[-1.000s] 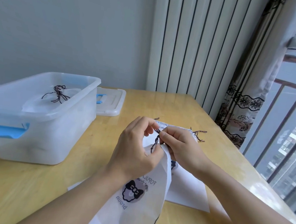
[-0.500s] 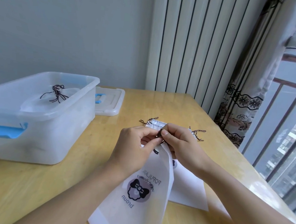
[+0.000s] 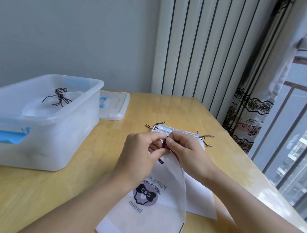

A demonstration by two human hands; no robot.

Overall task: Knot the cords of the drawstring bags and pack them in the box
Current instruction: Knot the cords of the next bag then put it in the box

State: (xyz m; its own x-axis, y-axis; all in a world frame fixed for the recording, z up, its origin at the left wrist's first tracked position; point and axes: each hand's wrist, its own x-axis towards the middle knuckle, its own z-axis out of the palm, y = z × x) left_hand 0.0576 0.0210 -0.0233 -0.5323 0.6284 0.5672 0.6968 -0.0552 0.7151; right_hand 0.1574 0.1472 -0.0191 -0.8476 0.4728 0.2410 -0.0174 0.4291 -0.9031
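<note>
While the left hand (image 3: pixel 141 153) and right hand (image 3: pixel 184 153) each pinch the dark cord (image 3: pixel 163 143) at the mouth of the printed bag (image 3: pixel 151 201) raised above the table (image 3: pixel 46 190), the person probably does best drawing both ends apart evenly to seat the knot before reaching for the box (image 3: pixel 56 136).

Pale grey wall (image 3: pixel 67 27) at far left; striped white panel (image 3: pixel 198 45) beside it. Patterned curtain (image 3: pixel 251 115) far right, by window railing (image 3: pixel 298 135). Daylit wooden worktop (image 3: pixel 168 110) near.
</note>
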